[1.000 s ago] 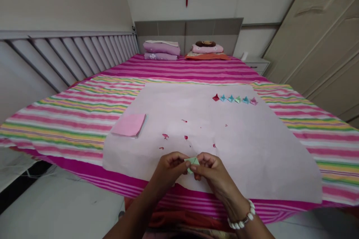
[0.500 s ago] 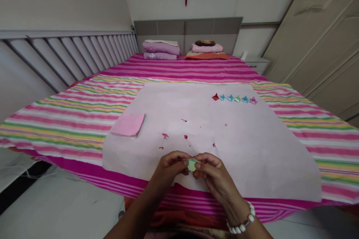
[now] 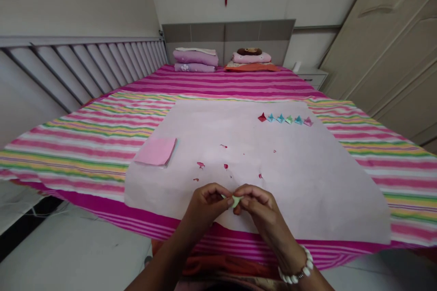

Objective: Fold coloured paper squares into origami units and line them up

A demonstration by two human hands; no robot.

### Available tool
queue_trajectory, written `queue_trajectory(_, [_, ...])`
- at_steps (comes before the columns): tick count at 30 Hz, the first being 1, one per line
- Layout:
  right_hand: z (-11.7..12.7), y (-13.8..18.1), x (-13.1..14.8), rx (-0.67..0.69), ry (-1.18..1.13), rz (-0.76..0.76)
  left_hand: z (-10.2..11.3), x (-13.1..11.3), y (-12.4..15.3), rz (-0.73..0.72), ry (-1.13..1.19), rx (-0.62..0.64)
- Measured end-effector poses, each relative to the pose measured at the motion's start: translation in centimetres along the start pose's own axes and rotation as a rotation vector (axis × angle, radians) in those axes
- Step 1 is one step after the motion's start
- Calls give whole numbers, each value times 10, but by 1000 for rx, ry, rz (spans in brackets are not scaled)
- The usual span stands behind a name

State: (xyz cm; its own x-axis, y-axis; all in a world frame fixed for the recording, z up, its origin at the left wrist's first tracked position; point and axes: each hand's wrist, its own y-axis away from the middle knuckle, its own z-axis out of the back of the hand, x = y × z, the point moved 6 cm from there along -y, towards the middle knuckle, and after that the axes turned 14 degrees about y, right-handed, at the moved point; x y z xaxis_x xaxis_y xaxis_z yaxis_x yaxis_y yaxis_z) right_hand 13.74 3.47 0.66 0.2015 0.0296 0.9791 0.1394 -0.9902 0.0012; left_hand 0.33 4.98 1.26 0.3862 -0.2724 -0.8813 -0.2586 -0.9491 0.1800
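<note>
**Both hands pinch a small green fold at the near edge of the sheet**

From my seat I see the left hand (image 3: 208, 200) and the right hand (image 3: 259, 204) brought together, fingertips almost meeting. Between them sits a small green folded paper (image 3: 235, 200). Both hands are closed on it, thumb against fingers, the left from its left side and the right from its right. Only a small corner of the green shows, and I cannot tell its exact fold. It is held just above the near edge of the pale pink sheet (image 3: 307, 182) that lies flat over the striped bed cover (image 3: 85, 141). A white bead bracelet (image 3: 296, 273) circles the right wrist.

Just beyond the hands, a few red paper scraps (image 3: 201, 164) are scattered on the sheet. To the left, at the sheet's edge, rests a stack of pink paper squares (image 3: 156, 151). Far to the right, a row of small folded pieces (image 3: 286, 119) stands in line: one red, then blue, green and pink ones, close beside each other and well apart from the hands.

At the far end of the bed, folded bedding (image 3: 196, 60) lies against the grey headboard (image 3: 228, 36).
</note>
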Motion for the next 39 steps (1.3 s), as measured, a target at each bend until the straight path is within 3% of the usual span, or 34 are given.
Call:
queue_trajectory(6, [2, -2, -4, -45, 89, -103, 8, 0, -2, -1, 29, -84])
queue_trajectory(10, [2, -3, 0, -42, 130, -92, 6, 4, -3, 59, 12, -36])
queue_trajectory(16, [6, -4, 9, -90, 169, -45, -1, -1, -7, 0, 19, -76])
queue_trajectory(24, [15, -15, -15, -231, -65, -184, 2, 13, -23, -12, -37, -108])
queue_trajectory(29, [26, -28, -30, -301, -174, -248, 6, 25, -37, 93, -24, -131])
queue_trajectory(31, [30, -31, -32, -307, -183, -263, 9, 16, -41, 12, -103, -127])
queue_trajectory(35, [37, -36, -35, -306, -198, -308, 5, -12, -44, -321, -329, -15])
queue_trajectory(39, [41, -46, -37, -298, -197, -331, -6, -14, -53, -418, -516, 150])
